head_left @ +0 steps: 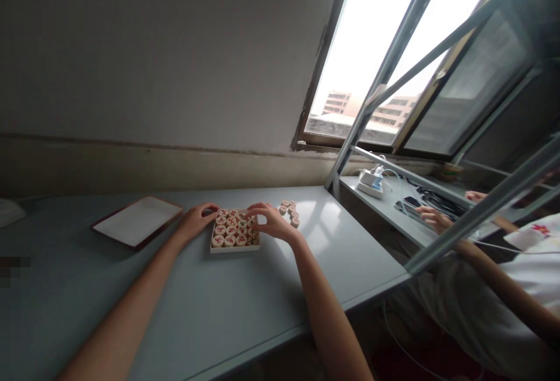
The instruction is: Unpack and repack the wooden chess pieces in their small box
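A shallow white box [235, 249] stands on the grey table, filled with rows of round Chinese chess pieces [230, 230] marked with red or dark characters. My left hand [195, 221] is at the box's back left corner, thumb and fingers curled against its edge. Over the right side of the box, my right hand [272, 221] bends its thumb and index finger around a piece near the back right corner, partly hiding it. Several loose chess pieces [292, 210] lie on the table just right of my right hand.
A box lid [139, 220] with a white inside and dark red rim lies at the left. A metal bed frame [336, 185] rises at the table's right. Beyond it are a power strip [370, 184], dark cables [440, 201] and another person's hand [434, 219].
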